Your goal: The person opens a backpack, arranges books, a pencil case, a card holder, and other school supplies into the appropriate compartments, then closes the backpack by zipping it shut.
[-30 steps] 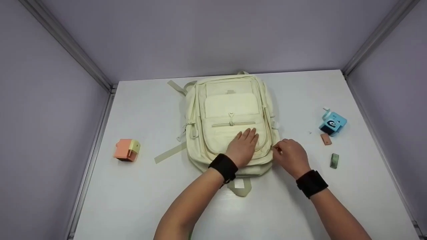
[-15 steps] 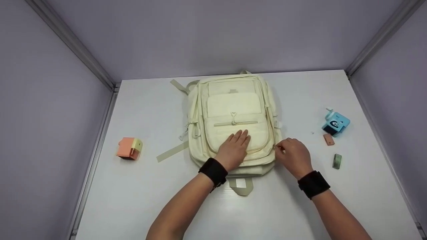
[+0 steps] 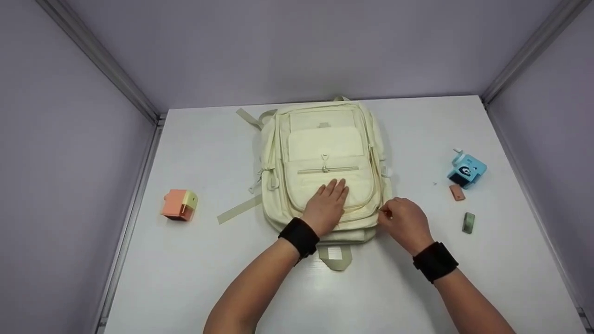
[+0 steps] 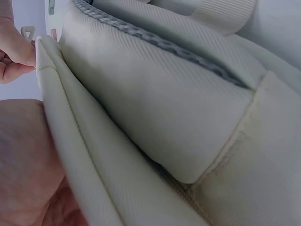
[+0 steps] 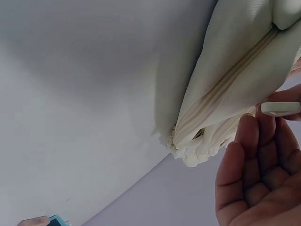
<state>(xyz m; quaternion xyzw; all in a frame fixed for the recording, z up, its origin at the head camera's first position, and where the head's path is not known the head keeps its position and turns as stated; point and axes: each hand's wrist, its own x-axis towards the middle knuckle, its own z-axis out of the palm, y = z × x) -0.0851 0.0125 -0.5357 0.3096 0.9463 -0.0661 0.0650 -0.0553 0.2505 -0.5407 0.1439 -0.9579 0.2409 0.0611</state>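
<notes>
A cream backpack (image 3: 325, 144) lies on the white table with its front pockets facing up. My left hand (image 3: 325, 206) rests on the lower front pocket, fingers straight. In the left wrist view, part of that left hand (image 4: 23, 155) shows beside the pale fabric. At the bag's lower right edge, my right hand (image 3: 404, 223) pinches a zipper pull. The right wrist view shows this pale zipper pull (image 5: 280, 108) at the fingertips of my right hand (image 5: 265, 169). A zipper track (image 5: 230, 77) runs along the bag's side there.
An orange and yellow box-like sharpener (image 3: 179, 205) stands at the left. To the right are a blue crank sharpener (image 3: 468, 170), a small reddish-brown block (image 3: 456, 192) and a green one (image 3: 468, 223). Straps (image 3: 239, 209) spread from the bag's left side. Walls enclose the table's back and sides.
My left hand has slid a little left across the pocket and stayed flat. My right hand, still pinching the zipper pull, has shifted slightly toward the near end of the bag.
</notes>
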